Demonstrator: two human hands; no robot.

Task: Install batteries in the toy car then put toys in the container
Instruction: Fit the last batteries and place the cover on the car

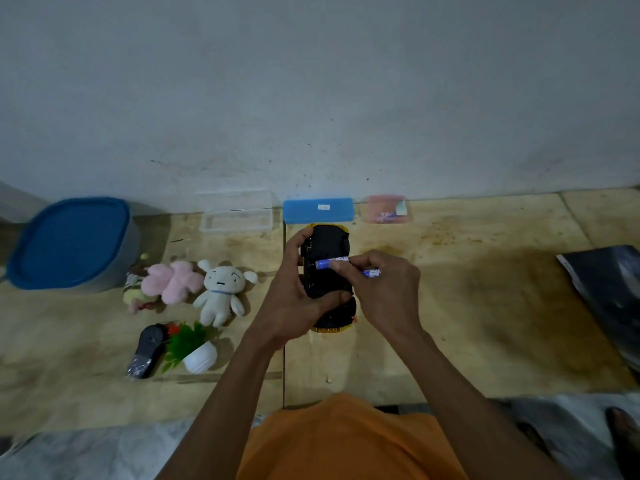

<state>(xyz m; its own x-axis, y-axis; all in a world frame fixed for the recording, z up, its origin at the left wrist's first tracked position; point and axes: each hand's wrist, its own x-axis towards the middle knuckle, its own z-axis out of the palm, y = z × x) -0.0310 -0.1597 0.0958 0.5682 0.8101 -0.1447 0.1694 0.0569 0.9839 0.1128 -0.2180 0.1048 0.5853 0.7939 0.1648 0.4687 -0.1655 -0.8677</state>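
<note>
A yellow toy car (327, 244) is held upside down above the floor, its black underside facing up. My left hand (294, 292) grips the car along its left side. My right hand (381, 289) pinches a blue and white battery (327, 263) and lays it across the underside near the left edge. A second battery (372, 272) sticks out of the same hand to the right. A grey container with a blue lid (69, 242), shut, stands at the far left. Beside it lie a pink plush (173, 282) and a white plush dog (221, 292).
A black remote (147, 349) and a small fake plant in a white pot (194, 348) lie at front left. A clear box (237, 216), a blue box (318, 209) and a pink box (386, 209) line the wall. A dark book (609, 289) lies at right.
</note>
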